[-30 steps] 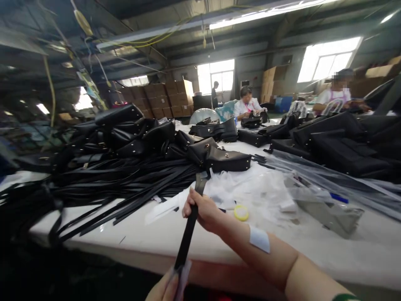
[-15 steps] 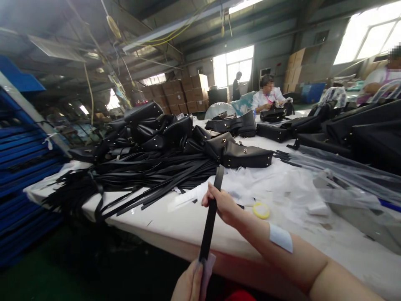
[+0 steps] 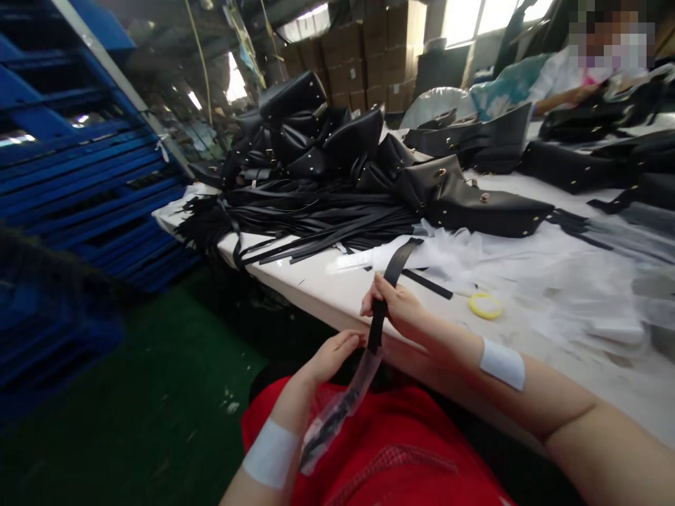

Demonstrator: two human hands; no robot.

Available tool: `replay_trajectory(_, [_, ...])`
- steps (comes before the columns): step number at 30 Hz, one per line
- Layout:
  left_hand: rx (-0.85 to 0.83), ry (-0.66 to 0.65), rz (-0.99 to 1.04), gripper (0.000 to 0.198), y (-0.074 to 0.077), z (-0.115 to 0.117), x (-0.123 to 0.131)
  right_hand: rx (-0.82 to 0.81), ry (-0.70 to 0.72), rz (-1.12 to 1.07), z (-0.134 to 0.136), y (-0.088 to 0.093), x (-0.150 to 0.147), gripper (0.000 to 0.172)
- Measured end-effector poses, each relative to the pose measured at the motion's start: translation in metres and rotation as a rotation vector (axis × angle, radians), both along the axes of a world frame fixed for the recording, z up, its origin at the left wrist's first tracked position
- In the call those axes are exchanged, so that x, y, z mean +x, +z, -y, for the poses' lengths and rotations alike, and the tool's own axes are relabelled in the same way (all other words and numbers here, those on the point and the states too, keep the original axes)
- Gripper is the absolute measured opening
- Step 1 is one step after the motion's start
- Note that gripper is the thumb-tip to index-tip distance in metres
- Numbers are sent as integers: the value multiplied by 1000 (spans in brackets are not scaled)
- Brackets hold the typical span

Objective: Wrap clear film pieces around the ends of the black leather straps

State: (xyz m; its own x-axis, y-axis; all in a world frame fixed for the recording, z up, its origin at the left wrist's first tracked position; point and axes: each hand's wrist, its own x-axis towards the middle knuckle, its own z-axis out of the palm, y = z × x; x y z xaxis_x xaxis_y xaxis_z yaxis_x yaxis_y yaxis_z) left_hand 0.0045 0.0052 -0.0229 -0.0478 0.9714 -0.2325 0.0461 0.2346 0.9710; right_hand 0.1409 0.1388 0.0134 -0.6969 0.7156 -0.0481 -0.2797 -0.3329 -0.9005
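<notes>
Strap (image 3: pixel 395 267) sits clamped in the right hand (image 3: pixel 398 304); left hand (image 3: pixel 333 355) angles inward beside it, grip unclear.

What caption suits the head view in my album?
Black strap in the right hand's grip, by a table of black bags.

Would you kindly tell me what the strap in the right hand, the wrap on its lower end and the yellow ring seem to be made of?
Strap: black leather or imitation leather; it bends in a curve with a soft sheen. Wrap: probably thin, glossy plastic film, since it is see-through and wrinkled. Yellow ring: likely smooth plastic, judging by its even, bright colour.
</notes>
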Motion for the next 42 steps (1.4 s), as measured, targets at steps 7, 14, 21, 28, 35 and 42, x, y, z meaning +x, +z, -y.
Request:
replay_trajectory(7, [-242, -249, 3, 62, -31, 17, 8, -116, -50, -138, -8, 21, 8, 57])
replay_trajectory(14, [-11, -182, -22, 52, -9, -7, 7, -131, -164, -273, -35, 54, 30, 53])
replay_trajectory(21, [205, -281, -359, 46, 6, -37, 4, -83, -202, -272, -46, 57, 37, 52])
replay_trajectory(28, [44, -358, -69, 56, 6, -36, 17, -65, -189, -275, -56, 58, 43, 52])
replay_trajectory(35, [62, -150, 17, 57, 30, -30, 27, 24, -194, -225, -60, 55, 42, 53])
replay_trajectory(42, [163, 20, 116, 49, 52, -38, 36, 84, 21, 99, -4, 24, 10, 58])
